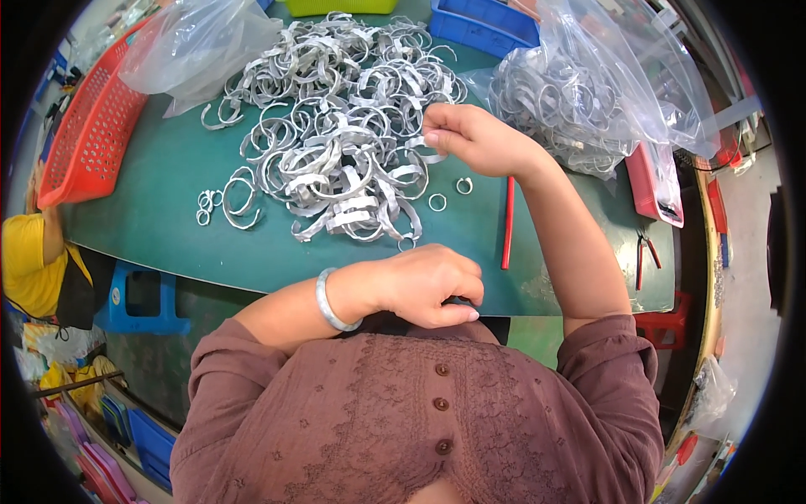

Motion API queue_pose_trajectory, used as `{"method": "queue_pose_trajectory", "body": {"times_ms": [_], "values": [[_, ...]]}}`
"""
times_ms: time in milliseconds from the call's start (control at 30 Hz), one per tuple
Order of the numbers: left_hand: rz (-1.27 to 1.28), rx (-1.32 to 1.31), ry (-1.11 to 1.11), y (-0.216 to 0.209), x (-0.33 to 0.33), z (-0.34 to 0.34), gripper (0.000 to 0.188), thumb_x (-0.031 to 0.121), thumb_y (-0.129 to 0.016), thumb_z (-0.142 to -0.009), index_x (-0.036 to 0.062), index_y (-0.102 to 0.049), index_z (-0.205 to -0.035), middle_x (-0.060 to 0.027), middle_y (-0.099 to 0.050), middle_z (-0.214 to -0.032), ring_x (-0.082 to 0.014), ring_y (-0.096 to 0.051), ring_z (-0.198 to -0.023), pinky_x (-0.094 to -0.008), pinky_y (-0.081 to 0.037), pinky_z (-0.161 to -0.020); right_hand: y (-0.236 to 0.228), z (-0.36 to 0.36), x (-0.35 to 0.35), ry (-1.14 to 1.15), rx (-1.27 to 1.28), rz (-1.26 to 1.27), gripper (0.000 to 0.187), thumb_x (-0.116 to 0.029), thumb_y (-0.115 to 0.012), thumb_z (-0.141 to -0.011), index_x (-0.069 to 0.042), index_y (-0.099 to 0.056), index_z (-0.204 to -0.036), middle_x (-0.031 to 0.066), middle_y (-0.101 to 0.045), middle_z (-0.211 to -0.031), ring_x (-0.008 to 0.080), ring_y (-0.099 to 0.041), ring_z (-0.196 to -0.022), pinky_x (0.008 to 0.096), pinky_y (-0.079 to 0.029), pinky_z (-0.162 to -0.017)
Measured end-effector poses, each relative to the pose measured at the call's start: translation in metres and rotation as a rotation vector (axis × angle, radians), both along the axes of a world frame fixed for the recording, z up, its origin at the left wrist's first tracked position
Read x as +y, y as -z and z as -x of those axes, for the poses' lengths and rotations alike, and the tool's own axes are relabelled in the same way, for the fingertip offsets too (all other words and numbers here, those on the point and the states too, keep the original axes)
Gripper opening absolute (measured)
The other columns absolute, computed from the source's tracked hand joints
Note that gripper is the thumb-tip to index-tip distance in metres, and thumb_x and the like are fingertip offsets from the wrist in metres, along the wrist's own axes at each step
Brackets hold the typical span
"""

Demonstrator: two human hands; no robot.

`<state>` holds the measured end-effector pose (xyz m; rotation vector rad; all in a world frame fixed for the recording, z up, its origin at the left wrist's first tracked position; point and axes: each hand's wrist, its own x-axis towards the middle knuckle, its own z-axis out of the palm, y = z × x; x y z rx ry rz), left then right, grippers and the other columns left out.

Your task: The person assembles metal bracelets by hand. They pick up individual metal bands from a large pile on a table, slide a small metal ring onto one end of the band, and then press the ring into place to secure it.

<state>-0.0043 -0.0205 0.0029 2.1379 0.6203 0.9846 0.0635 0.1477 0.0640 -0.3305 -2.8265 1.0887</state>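
A big heap of open silver-coloured cuff bracelets [340, 164] covers the middle of the green table [168, 168]. At the heap's right side my right hand [480, 141] is closed, thumb and fingers pinching a cuff bracelet [416, 144] by its edge. My left hand [428, 284] is curled over the near table edge, thumb and index close together; whatever it may hold is hidden. A pale bangle [324, 301] circles my left wrist. Small rings [464, 186] lie right of the heap, and a ring cluster [205, 205] lies left of it.
A red perforated basket [94, 126] stands at the left, a blue tray [485, 27] at the back. Plastic bags of bracelets [571, 101] fill the back right. A red rod [508, 227] and pliers [645, 252] lie to the right. Another person's yellow sleeve [29, 260] shows far left.
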Motion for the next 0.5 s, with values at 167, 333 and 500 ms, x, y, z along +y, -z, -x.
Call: {"method": "queue_pose_trajectory", "body": {"times_ms": [167,333,500], "values": [[0.013,0.01,-0.01,0.0,0.001,0.0,0.011,0.013,-0.061,-0.075,0.0038,-0.057,-0.078,-0.0077,-0.055,-0.071,-0.0259,-0.056,-0.064,-0.0337,-0.044,-0.055,0.01,0.005,-0.013,0.129,0.042,-0.253,0.015,-0.018,-0.052,-0.08,-0.004,-0.053,-0.084,0.0162,-0.057,-0.074,0.0357,-0.055,-0.073,0.0405,-0.043,-0.065],[0.012,0.002,-0.01,-0.001,0.002,-0.001,0.01,0.012,-0.061,-0.075,0.0035,-0.057,-0.078,-0.0079,-0.055,-0.07,-0.0258,-0.055,-0.064,-0.0335,-0.045,-0.055,0.005,-0.003,0.0,0.191,0.078,0.047,0.016,-0.017,-0.052,-0.081,-0.001,-0.054,-0.084,0.0087,-0.055,-0.067,0.0195,-0.052,-0.063,0.0316,-0.042,-0.059],[0.028,-0.045,-0.119,-0.003,0.002,-0.002,0.008,0.008,-0.061,-0.074,0.0022,-0.058,-0.078,-0.0083,-0.056,-0.069,-0.0247,-0.055,-0.061,-0.0317,-0.044,-0.053,0.01,-0.014,0.003,0.316,0.006,0.465,0.014,-0.019,-0.051,-0.085,-0.005,-0.055,-0.083,-0.0025,-0.05,-0.066,0.0057,-0.041,-0.059,0.0213,-0.034,-0.052]]}}
